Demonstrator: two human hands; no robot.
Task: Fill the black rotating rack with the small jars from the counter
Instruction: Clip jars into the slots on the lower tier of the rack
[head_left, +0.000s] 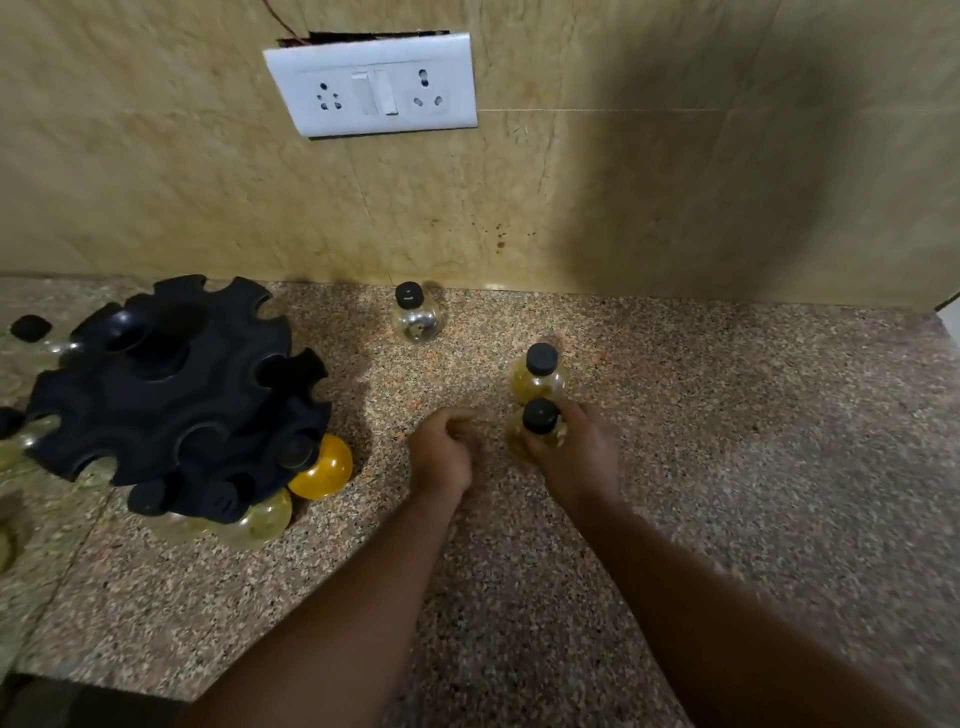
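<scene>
The black rotating rack (161, 384) stands at the left of the speckled counter (727, 441); several small jars hang in its lower slots, among them an orange one (324, 467) and a pale yellow one (260, 522). My right hand (576, 457) grips a yellowish black-capped jar (540, 418) standing on the counter. Just behind it stands a second yellowish jar (540, 371). A clear jar (415, 312) sits near the wall. My left hand (441, 452) hovers beside the gripped jar, fingers curled, holding nothing.
A tiled wall with a white socket plate (374, 85) rises behind the counter. More jars (31, 330) show partly behind the rack at the far left edge. The counter's front edge runs along the lower left.
</scene>
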